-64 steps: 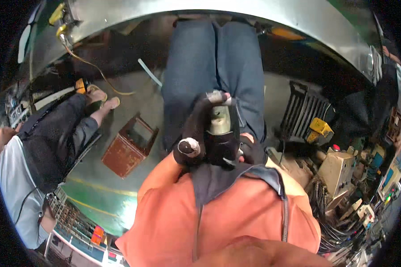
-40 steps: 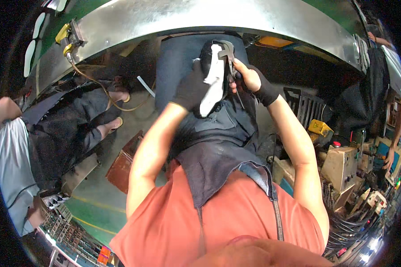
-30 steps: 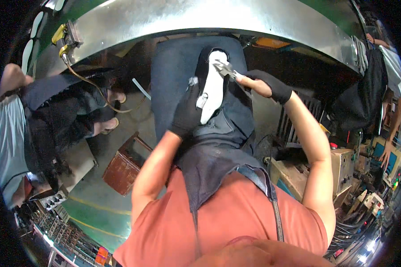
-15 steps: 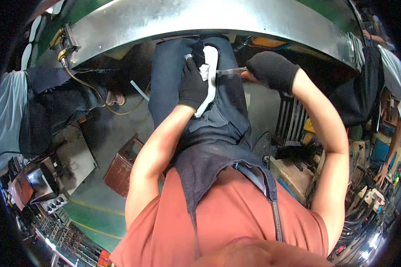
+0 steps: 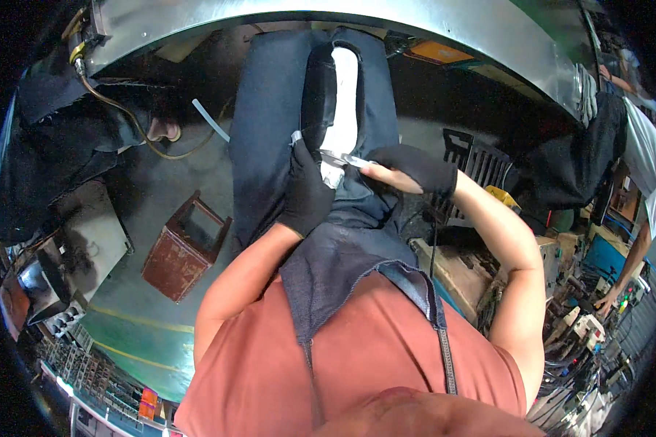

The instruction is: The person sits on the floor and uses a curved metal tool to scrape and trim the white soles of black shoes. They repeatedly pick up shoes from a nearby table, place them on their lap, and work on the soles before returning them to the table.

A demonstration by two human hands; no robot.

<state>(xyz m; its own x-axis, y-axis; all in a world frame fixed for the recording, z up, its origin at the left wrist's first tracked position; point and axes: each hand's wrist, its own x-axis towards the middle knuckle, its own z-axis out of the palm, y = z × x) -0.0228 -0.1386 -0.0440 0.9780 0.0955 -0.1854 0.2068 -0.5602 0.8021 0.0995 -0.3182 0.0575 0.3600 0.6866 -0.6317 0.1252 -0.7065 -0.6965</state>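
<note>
Black-gloved left hand (image 5: 307, 191) clamps white sole (image 5: 340, 109); right hand (image 5: 414, 169) pinches metal pliers (image 5: 340, 157) (slim, shiny).

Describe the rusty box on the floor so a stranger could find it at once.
Start at the person's lap, where the left hand grips a shoe. Look down to the grey-green floor on their left. The box stands there alone: open-topped, square, reddish-brown.

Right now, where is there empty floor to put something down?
The grey floor between the rusty red box and the person's dark trouser leg is bare. Right of the right hand, the black crate, boxes and cables crowd everything.
</note>
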